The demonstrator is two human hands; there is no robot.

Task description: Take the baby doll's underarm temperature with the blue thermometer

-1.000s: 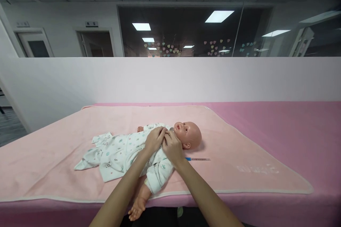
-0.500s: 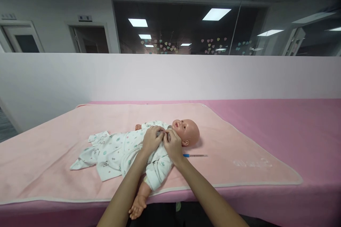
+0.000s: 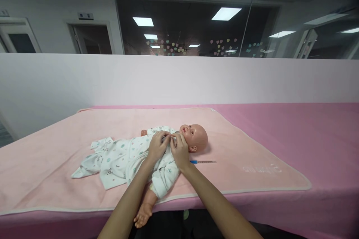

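A baby doll (image 3: 196,136) lies on its back on a light pink blanket (image 3: 252,145), head to the right. It wears a white printed romper (image 3: 120,158). My left hand (image 3: 157,147) and my right hand (image 3: 179,151) meet on the doll's chest just below its chin. Both have their fingers curled and pinching the romper's fabric at the collar. One doll arm (image 3: 146,209) hangs over the near edge of the table.
A thin syringe-like stick with a blue end (image 3: 202,161) lies on the blanket just right of my right wrist. The blanket covers a darker pink table top (image 3: 322,134). A white partition wall (image 3: 179,78) runs behind the table.
My hands stay pinched at the doll's collar, with small finger shifts. The view has drifted slightly, so the doll sits a little higher and further left.
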